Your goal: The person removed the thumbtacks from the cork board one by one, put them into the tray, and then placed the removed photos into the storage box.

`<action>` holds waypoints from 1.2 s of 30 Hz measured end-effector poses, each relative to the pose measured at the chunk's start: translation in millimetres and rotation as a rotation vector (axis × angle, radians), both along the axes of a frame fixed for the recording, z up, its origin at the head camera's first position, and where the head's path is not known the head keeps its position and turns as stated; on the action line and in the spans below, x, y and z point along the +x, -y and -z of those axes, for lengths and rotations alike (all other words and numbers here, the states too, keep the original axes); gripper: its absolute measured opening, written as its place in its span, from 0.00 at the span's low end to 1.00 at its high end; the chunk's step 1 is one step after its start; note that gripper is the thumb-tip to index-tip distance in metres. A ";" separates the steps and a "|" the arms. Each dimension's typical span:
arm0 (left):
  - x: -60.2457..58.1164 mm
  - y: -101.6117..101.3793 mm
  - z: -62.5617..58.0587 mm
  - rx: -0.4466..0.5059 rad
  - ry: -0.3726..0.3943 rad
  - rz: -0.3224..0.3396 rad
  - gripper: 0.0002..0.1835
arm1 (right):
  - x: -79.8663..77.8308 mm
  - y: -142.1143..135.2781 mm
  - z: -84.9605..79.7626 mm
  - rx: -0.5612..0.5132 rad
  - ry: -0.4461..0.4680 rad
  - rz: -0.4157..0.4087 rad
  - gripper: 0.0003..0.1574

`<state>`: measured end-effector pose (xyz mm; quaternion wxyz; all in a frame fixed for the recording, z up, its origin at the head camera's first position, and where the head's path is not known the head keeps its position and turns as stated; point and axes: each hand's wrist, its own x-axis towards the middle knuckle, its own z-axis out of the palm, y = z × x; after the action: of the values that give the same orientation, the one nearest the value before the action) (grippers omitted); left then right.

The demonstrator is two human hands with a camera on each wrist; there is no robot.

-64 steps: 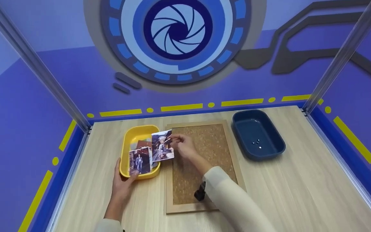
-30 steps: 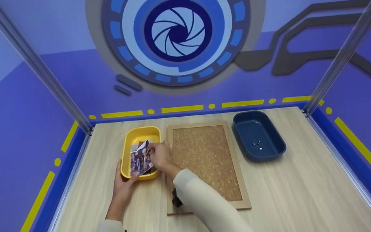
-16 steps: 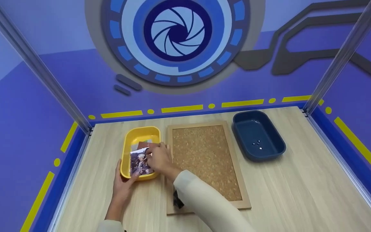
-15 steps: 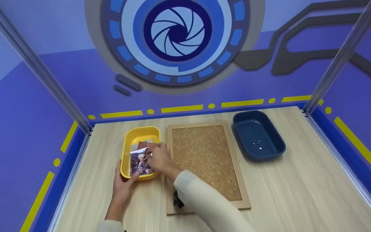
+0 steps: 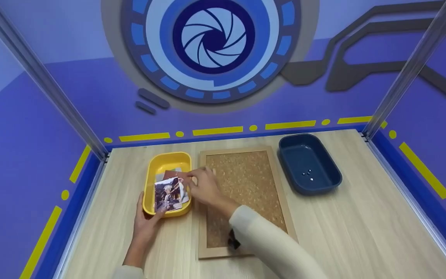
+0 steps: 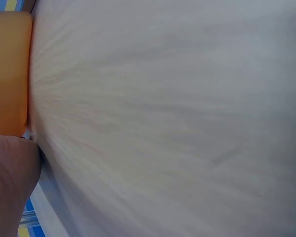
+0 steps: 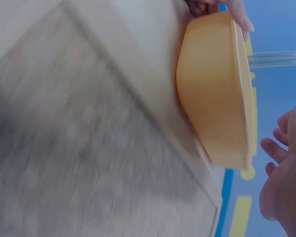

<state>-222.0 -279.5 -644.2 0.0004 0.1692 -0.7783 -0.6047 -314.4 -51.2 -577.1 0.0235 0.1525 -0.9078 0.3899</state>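
My left hand [image 5: 148,226] holds the near-left corner of a yellow tray [image 5: 168,156], thumb over the rim by the photos. A photo [image 5: 168,193] of a light-haired figure lies on top of the pile in the tray. Behind it shows a reddish-brown card [image 5: 174,175], with other prints partly covered. My right hand [image 5: 207,188] hovers at the tray's right rim, fingertips by the card's edge. In the right wrist view the fingers of the right hand [image 7: 288,158] are loosely bent and hold nothing visible, beside the yellow tray [image 7: 214,84].
A wood-framed cork board [image 5: 246,174] lies right of the yellow tray, under my right forearm. Farther right stands a dark blue tray [image 5: 310,155] with several small shiny pieces [image 5: 309,173] inside. Purple panels wall the table [image 5: 370,217] at the back and sides.
My right hand has brought the photo from over the board's left edge into the yellow tray, let it go onto the pile and drawn back slightly right. The left hand stays on the tray.
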 end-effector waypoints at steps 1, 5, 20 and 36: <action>0.1 -0.3 -0.4 -0.001 0.004 -0.003 0.56 | -0.2 -8.2 -0.5 0.010 -0.024 -0.006 0.17; -0.5 -3.5 -1.2 0.002 0.014 -0.010 0.56 | 0.3 -48.5 2.0 0.018 -0.066 -0.004 0.18; 0.3 -13.3 3.3 0.045 0.042 -0.028 0.56 | 20.6 -226.0 30.4 -0.102 -0.234 0.232 0.19; -0.4 -36.9 -5.2 -0.073 -0.125 -0.186 0.54 | 38.0 -289.8 29.9 0.035 -0.308 0.289 0.26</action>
<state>-222.4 -242.7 -639.0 0.1111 0.2028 -0.7791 -0.5828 -276.4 238.6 -606.9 0.2150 0.0791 -0.9125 0.3388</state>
